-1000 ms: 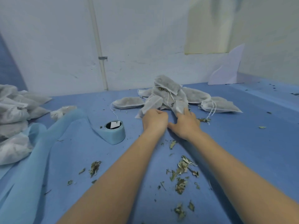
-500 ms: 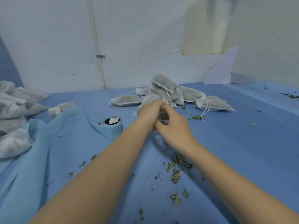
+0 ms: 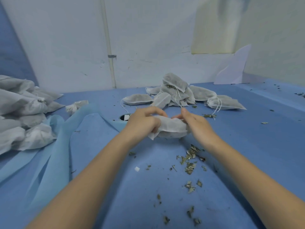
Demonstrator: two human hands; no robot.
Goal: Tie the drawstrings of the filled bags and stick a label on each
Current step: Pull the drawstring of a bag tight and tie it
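Note:
A filled white mesh bag (image 3: 171, 128) lies sideways between my hands, just above the blue table. My left hand (image 3: 142, 122) grips its left end, fingers curled round the gathered fabric. My right hand (image 3: 194, 123) holds the right end, thumb and fingers around it. A pile of filled bags with loose drawstrings (image 3: 178, 95) lies behind my hands. The label roll (image 3: 124, 117) peeks out left of my left hand, mostly hidden. No drawstring of the held bag is plainly visible.
A heap of white bags (image 3: 21, 118) lies at the left on light blue cloth (image 3: 49, 156). One small bag (image 3: 76, 106) sits apart near it. Dried leaf bits (image 3: 189, 161) are scattered on the blue table (image 3: 247, 146). A white wall with a pipe (image 3: 110, 63) stands behind.
My hands took one bag from the pile's front and drew it toward me. They have moved apart, each now at one end of the bag.

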